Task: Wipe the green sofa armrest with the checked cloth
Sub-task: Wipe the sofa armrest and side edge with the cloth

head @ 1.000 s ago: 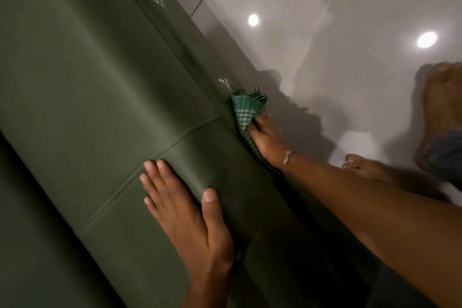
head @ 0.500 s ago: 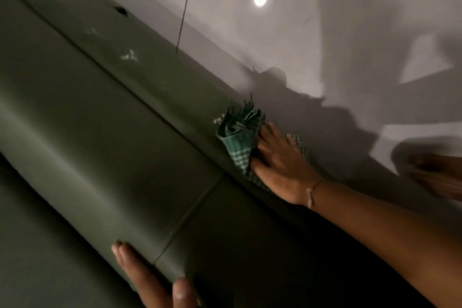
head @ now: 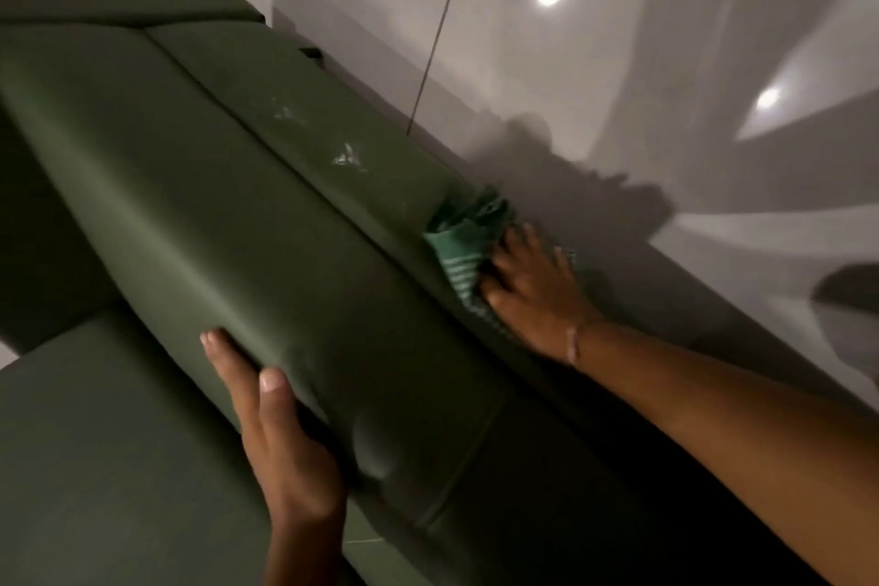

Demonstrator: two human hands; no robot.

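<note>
The green sofa armrest (head: 247,214) runs diagonally from upper left to lower right. My right hand (head: 532,290) presses the green-and-white checked cloth (head: 463,236) flat against the armrest's outer side, fingers spread over it; part of the cloth bunches up ahead of the fingers. My left hand (head: 280,433) grips the inner edge of the armrest, thumb on top and fingers curled under. Whitish scuff marks (head: 347,156) show on the outer side, up-left of the cloth.
A glossy grey tiled floor (head: 618,62) lies beyond the armrest, with ceiling-light reflections and shadows. The green seat cushion (head: 109,457) fills the lower left. The sofa's back corner (head: 142,0) is at the upper left.
The view has swung, showing more armrest and the seat. My left hand shifted from flat on top to gripping the inner edge. The right hand with the cloth slid along the outer side.
</note>
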